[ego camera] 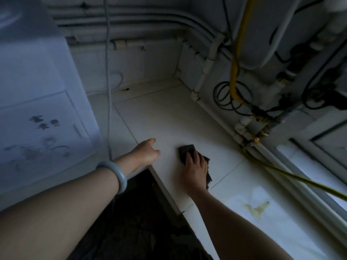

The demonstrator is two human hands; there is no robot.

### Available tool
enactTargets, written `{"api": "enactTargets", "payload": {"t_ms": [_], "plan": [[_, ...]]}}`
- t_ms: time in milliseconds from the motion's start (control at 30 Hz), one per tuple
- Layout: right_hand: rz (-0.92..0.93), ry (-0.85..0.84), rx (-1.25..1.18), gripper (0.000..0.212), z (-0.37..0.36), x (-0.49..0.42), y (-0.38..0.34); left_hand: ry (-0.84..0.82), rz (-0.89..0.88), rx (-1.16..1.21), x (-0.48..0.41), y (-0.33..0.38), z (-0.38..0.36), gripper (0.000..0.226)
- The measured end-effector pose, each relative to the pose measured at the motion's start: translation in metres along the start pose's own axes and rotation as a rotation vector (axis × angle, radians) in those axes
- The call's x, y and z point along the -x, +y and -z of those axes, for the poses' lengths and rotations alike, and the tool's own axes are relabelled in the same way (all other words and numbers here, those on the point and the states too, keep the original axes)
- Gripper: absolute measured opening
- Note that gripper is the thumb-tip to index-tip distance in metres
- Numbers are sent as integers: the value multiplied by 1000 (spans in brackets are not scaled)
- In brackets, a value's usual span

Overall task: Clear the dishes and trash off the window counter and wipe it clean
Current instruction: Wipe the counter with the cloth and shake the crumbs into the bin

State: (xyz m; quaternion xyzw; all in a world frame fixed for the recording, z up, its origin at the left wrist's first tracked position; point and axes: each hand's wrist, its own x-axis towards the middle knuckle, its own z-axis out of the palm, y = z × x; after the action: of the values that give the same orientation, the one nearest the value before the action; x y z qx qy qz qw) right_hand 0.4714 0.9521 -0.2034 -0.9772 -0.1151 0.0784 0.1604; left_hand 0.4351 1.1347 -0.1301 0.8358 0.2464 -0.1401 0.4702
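The white tiled window counter [165,117] runs from the near right to the far corner. My right hand [193,167] lies flat on a dark cloth [185,150] and presses it onto the tiles near the counter's front edge. My left hand [146,152] rests on the counter's edge just left of the cloth, fingers curled under, holding nothing that I can see. A pale bangle [114,175] sits on my left wrist. A yellowish stain [257,208] marks the tiles at the near right. I see no dishes or trash on the counter.
A white appliance [41,102] with printed marks stands at the left. Pipes, a yellow hose [235,68] and coiled black cables [231,96] crowd the right wall. The window frame [309,166] borders the counter's right side. A thin grey cord [108,91] hangs down near the appliance.
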Motion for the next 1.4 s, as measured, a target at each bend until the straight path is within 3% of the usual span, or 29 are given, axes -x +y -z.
{"api": "enactTargets", "payload": {"t_ms": [233,367,467,600,733,800,867,967,1133,1233,1333,1400], "plan": [[-238,51,23,65,27,50,92,-211,-113,-424,-17,34,-70,77],[-332,51,79,60,27,42,92,-215,-121,-677,-37,35,-86,81],[-178,-56,103,67,23,12,68,-148,-97,-768,-56,37,-81,87],[105,-200,139,65,7,-45,23,-132,-21,-814,-79,45,-71,113],[235,-212,167,87,-2,-94,-2,-51,76,-818,-103,36,-75,121],[244,-215,189,82,1,-116,-7,-69,79,-892,-107,36,-77,129],[193,-228,128,65,9,-132,-7,-87,97,-928,-108,41,-79,120],[67,-204,36,57,16,-135,2,-72,134,-958,-111,47,-82,110],[-178,-39,-41,53,31,-105,55,-96,167,-1078,-117,55,-86,137],[-321,7,-47,55,39,-67,94,-107,158,-1085,-114,58,-83,142],[-455,37,-47,58,45,-24,125,-105,138,-1029,-102,57,-78,134],[-536,60,-56,58,47,4,137,-89,103,-996,-88,56,-76,116]]}}
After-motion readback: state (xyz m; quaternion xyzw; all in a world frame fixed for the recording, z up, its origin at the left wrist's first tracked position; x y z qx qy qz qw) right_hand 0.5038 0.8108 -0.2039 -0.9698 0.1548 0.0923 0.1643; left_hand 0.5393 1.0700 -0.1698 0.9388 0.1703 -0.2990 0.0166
